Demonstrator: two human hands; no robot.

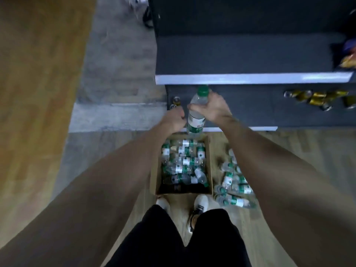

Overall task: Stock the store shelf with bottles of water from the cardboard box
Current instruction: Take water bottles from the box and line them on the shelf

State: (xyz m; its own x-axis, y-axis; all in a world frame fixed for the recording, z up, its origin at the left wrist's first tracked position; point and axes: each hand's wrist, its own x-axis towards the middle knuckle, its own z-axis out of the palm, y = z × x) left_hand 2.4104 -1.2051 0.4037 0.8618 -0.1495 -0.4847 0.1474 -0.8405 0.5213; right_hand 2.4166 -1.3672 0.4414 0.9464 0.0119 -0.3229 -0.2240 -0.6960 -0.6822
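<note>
My right hand (213,106) grips a clear water bottle (196,120) with a green cap and a green-and-white label, held upright above the far edge of the cardboard box (157,182). My left hand (174,117) is just left of the bottle with its fingers curled; whether it holds anything is hidden. The open box on the floor holds several more bottles lying on their sides. The dark shelf (250,78) stands just beyond, with a pale front edge.
Several loose water bottles (234,184) lie on the wood floor right of the box. Gold cans (316,98) sit on the lower shelf at the right, and snack packs (348,58) on the upper shelf's right end. My feet (200,205) stand against the box's near side.
</note>
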